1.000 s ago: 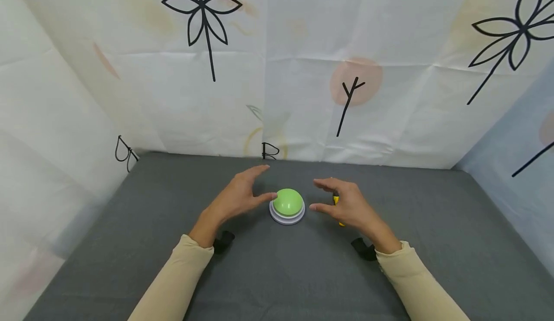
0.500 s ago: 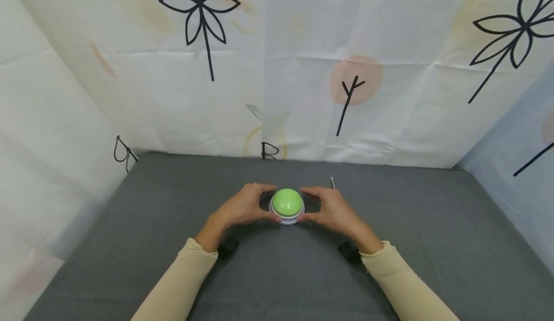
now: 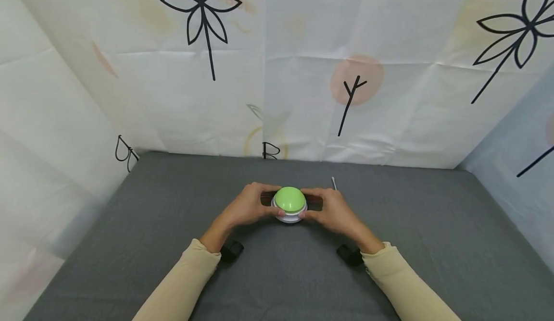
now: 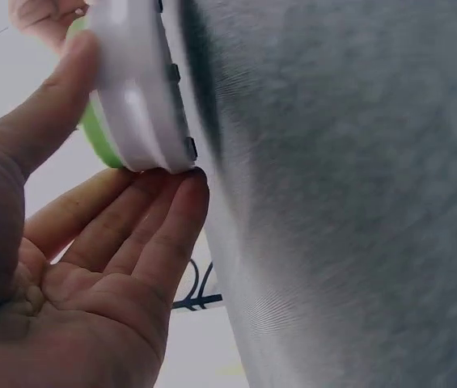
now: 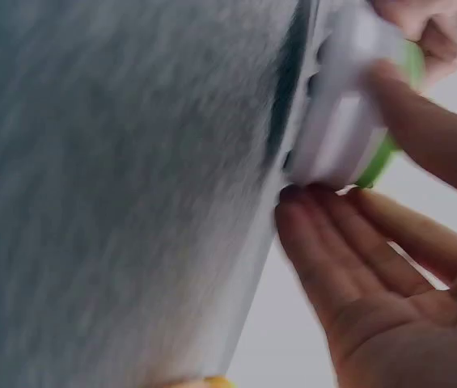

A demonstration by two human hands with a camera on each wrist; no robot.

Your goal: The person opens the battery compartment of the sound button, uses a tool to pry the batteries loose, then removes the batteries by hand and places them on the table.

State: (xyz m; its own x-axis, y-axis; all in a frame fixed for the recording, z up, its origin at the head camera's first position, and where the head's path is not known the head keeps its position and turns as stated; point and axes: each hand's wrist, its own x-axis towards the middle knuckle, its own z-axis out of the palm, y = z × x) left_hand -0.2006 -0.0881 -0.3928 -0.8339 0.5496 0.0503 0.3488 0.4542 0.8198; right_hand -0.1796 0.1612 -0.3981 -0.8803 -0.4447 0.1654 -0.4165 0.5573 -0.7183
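A push button with a green dome and a round white base is between my two hands. My left hand grips its left side, thumb toward me and fingers at the far side. On the right, my right hand holds the base in a mirrored way. In the left wrist view the white base shows small dark feet underneath, with a thin shadowed gap above the cloth. The right wrist view shows the same push button, slightly blurred, just off the surface.
A thin metal shaft pokes out behind my right hand. A bit of yellow shows at the bottom of the right wrist view. Dark grey cloth covers the table, and patterned white fabric hangs behind it.
Both hands came inward and down to the push button and took hold of its sides. The button has risen slightly. The yellow item seen by my right hand is now mostly hidden behind it.
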